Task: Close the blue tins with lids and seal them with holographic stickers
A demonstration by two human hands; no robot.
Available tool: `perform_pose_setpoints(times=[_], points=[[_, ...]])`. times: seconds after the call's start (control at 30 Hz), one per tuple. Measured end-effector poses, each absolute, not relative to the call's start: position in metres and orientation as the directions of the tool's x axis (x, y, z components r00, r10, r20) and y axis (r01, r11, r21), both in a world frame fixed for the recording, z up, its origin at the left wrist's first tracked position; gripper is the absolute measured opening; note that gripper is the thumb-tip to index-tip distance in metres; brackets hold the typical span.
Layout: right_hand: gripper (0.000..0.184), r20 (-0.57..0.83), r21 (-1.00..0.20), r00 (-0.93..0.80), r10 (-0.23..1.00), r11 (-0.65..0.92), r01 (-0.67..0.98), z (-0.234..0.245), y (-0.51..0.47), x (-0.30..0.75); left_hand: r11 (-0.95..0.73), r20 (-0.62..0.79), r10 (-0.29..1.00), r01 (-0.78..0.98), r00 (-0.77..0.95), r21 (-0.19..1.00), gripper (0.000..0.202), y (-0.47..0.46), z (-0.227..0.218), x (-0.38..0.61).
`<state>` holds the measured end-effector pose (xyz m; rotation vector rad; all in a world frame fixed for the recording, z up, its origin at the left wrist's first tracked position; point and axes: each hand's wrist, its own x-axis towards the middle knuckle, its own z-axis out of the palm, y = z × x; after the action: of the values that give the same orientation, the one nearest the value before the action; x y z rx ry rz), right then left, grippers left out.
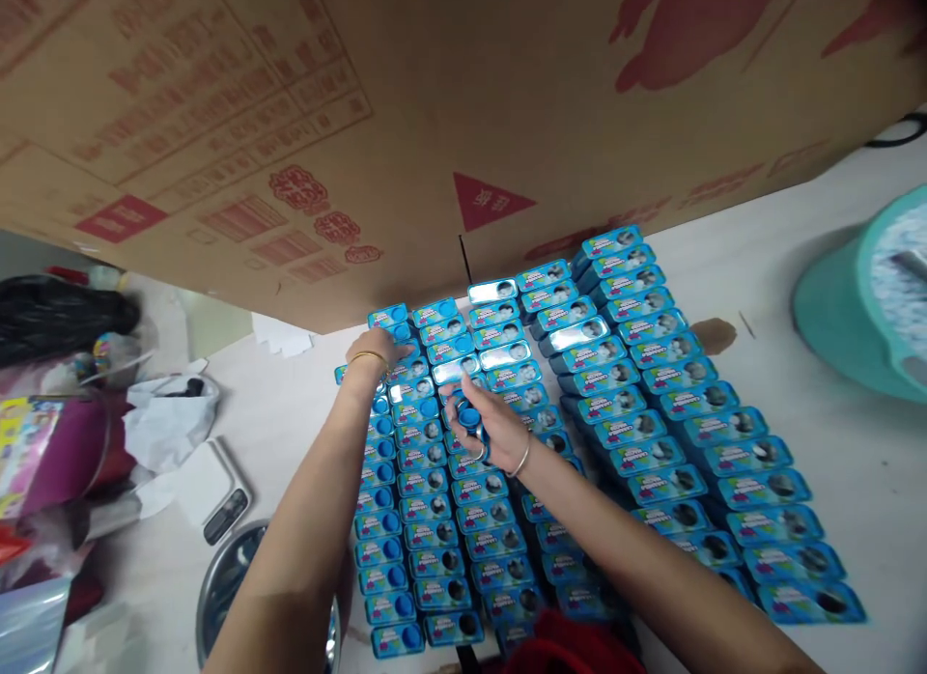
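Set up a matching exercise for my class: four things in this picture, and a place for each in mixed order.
Things:
1. large brown printed cardboard box
2. teal plastic tub
3. round shiny metal bowl
4. left hand

Places:
a. resting on the small blue rectangular tins
b. at the right edge
c. behind the rows of tins
d. at the bottom left

Pairs: 1-c, 2-b, 3-d, 4-a

Tins [615,433] in rows on table [855,462], carton [435,124] behind, scale [217,491] L.

Even, bright indoor light, soft shadows, glare on some tins [577,334], wide-angle bending at edges.
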<state>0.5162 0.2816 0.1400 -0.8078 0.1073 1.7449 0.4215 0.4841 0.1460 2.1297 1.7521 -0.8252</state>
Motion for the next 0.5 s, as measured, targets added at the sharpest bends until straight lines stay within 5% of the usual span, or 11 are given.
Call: perform_pose_setpoints(times=[0.1, 0.23, 0.3, 0.5], points=[[0.050, -0.621, -0.260, -0.140, 0.771, -0.372, -0.891, 0.142, 0.282, 0.516, -0.224, -0.491, 0.857, 0.971, 0.157, -0.079, 0.027, 0.469, 0.153, 0.418], [0.050, -0.635, -0.208, -0.180, 0.751, -0.391, -0.897, 0.143, 0.281, 0.520, -0.340, -0.397, 0.732, 0.801, 0.554, 0.493, 0.027, 0.417, 0.168, 0.411], [0.049, -0.632, -0.236, -0.173, 0.756, -0.400, -0.886, 0.142, 0.281, 0.521, -0.362, -0.347, 0.615, 0.644, 0.708, 0.674, 0.022, 0.390, 0.172, 0.411], [0.037, -0.658, -0.248, -0.124, 0.743, -0.369, -0.896, 0.142, 0.283, 0.526, -0.192, -0.338, 0.770, 0.701, 0.542, 0.687, 0.014, 0.385, 0.156, 0.435]])
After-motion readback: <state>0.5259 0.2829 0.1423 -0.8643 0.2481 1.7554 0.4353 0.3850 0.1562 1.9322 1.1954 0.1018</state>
